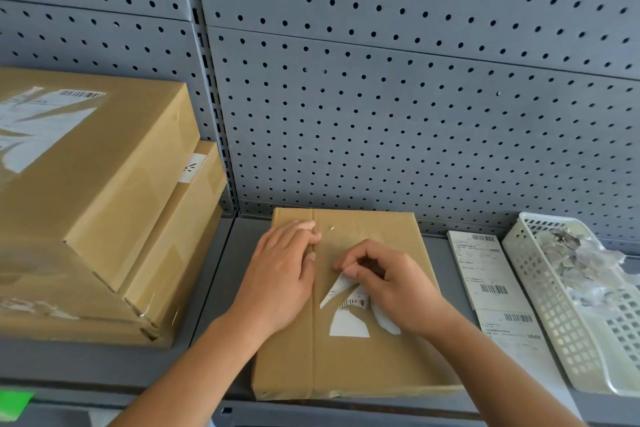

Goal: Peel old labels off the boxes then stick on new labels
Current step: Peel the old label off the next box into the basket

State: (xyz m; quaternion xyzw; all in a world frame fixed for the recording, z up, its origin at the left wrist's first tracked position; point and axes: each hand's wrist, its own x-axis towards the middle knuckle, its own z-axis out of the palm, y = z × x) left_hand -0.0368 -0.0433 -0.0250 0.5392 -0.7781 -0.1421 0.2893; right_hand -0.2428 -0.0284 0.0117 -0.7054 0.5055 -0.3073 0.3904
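Pinching a lifted strip of the torn white barcode label (348, 305), right hand (388, 282) curls fingers over the flat brown cardboard box (346, 357) lying centre on the grey metal shelf (214, 288). Left hand (280, 274) lies flat, fingers together, pressing the box's left side.

Right hand (391, 282) on seemingly half-peeled label (348, 315)
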